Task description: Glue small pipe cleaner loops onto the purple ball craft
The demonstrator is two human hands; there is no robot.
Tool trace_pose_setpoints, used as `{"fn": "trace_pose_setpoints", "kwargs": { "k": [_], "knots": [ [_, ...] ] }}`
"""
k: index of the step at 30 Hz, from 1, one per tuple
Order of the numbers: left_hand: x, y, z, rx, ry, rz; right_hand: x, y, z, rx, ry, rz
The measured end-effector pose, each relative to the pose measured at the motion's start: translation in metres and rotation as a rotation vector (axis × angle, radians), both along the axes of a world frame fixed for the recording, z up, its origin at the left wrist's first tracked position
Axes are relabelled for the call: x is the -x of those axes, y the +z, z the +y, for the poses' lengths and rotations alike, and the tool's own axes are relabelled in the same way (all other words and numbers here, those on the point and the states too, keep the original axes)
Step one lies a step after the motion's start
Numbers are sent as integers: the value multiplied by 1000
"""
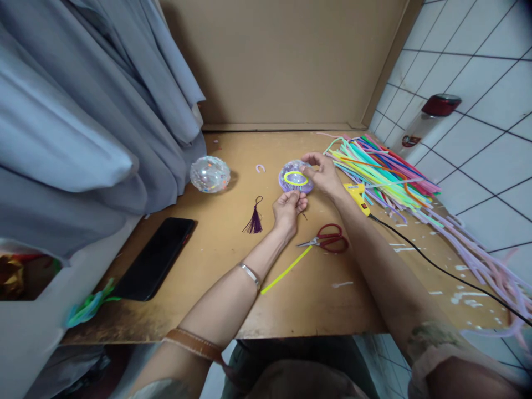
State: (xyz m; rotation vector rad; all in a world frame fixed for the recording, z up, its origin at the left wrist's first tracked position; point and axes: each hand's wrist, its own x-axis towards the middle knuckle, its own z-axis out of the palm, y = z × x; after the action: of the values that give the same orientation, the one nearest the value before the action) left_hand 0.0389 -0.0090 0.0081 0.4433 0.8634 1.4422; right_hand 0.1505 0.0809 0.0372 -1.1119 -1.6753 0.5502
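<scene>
A tan, wood-coloured surface (233, 288) fills the middle, scuffed darker along its near left edge. On its left lie a black phone (154, 257), set slantwise, and blue-green strands (89, 305) beside the phone's near end. Farther back sits a clear ball (210, 174). Towards the middle are a pink curved piece (260, 168), a dark purple tassel (254, 220), red-handled scissors (320, 239) and a yellow strip (286, 270). Right: a yellow glue gun (357, 198) with its black cord (419, 252), a heap of coloured fuzzy stems (382, 172), and white flecks (469, 303), possibly dried glue.
</scene>
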Motion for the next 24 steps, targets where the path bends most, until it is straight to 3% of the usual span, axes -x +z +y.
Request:
{"fn": "trace_pose_setpoints", "kwargs": {
  "k": [10,24],
  "knots": [
    [0,2,0,7,-7,-14,-7,8,-4,64,161,-40],
    [1,-1,1,3,-12,8,-6,10,-5,77,186,-50]
  ]
}}
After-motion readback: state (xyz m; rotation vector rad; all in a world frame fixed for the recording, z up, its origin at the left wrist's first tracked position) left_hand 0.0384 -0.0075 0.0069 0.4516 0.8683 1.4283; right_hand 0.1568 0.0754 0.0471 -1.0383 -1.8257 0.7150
